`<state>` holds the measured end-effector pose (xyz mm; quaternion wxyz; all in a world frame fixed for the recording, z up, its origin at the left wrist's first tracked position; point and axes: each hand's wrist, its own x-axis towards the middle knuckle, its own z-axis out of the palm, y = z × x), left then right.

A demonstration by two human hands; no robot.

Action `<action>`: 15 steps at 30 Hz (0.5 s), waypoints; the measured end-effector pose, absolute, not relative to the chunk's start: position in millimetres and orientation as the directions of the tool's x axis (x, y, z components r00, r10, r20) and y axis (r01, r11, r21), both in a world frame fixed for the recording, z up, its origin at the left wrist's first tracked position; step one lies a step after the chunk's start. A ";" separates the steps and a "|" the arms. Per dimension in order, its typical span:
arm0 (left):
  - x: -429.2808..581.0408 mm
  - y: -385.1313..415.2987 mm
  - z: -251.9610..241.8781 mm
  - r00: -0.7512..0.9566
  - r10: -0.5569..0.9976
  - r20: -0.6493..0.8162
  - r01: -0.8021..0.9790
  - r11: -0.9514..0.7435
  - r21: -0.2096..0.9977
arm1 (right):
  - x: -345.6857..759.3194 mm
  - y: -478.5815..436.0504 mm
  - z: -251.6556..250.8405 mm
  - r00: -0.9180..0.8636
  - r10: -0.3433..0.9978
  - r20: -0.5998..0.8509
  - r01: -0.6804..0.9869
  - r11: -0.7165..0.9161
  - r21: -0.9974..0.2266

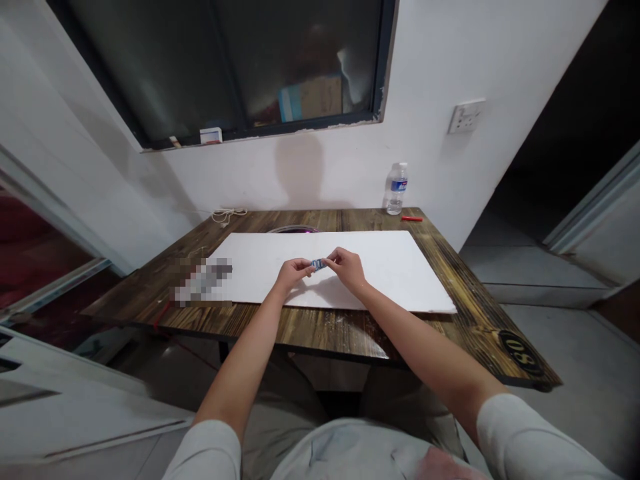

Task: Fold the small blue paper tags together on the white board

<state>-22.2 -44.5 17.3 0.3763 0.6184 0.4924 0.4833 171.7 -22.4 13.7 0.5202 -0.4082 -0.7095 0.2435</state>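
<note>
My left hand [294, 274] and my right hand [347, 268] meet above the middle of a white board [390, 267]. Between them they hold a small flat blue piece [318, 265] with pale and dark markings; its exact kind is too small to make out. The left thumb and fingers pinch its left end, while those of the right hand close on its right end. Both hands cast shadows on the board.
The board lies on a dark wooden table [345, 333]. At the back right stand a clear water bottle [397, 190] and a red pen [412, 219]. A white cable [229, 213] lies at the back left. A blurred patch [205, 281] covers something at the board's left end.
</note>
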 end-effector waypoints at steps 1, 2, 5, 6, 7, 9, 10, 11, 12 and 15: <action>-22.3 -44.8 17.4 0.052 0.971 0.231 0.233 -0.237 0.943 | 171.8 -21.5 13.7 -0.126 0.827 0.548 0.327 0.556 -0.764; -22.5 -45.3 17.6 0.057 0.970 0.235 0.221 -0.242 0.945 | 171.8 -20.3 13.5 -0.124 0.823 0.554 0.316 0.562 -0.764; -23.0 -46.8 18.4 0.060 0.966 0.251 0.203 -0.258 0.944 | 170.6 -15.3 11.4 -0.159 0.842 0.515 0.190 0.538 -0.821; -23.1 -47.1 18.6 0.059 0.966 0.253 0.206 -0.260 0.943 | 170.0 -13.4 10.2 -0.200 0.857 0.475 0.131 0.504 -0.854; -23.1 -47.2 18.7 0.060 0.966 0.252 0.214 -0.260 0.942 | 169.2 -11.7 8.9 -0.251 0.869 0.427 0.078 0.458 -0.886; -23.1 -46.3 18.2 0.059 0.967 0.248 0.234 -0.255 0.938 | 167.5 -8.7 6.2 -0.344 0.876 0.339 -0.005 0.359 -0.933; -23.3 -45.2 17.6 0.046 0.967 0.252 0.242 -0.255 0.936 | 166.7 -7.5 5.0 -0.364 0.878 0.311 -0.034 0.321 -0.947; -24.1 -43.7 16.9 0.019 0.964 0.265 0.244 -0.261 0.934 | 166.2 -6.5 4.0 -0.361 0.884 0.296 -0.057 0.296 -0.953; -25.5 -41.8 16.0 -0.027 0.957 0.289 0.243 -0.274 0.930 | 165.8 -5.6 3.2 -0.342 0.893 0.292 -0.076 0.284 -0.956; -35.8 -34.8 12.8 -0.258 0.886 0.384 0.248 -0.324 0.913 | 166.5 -3.5 2.0 -0.245 0.925 0.290 -0.100 0.274 -0.957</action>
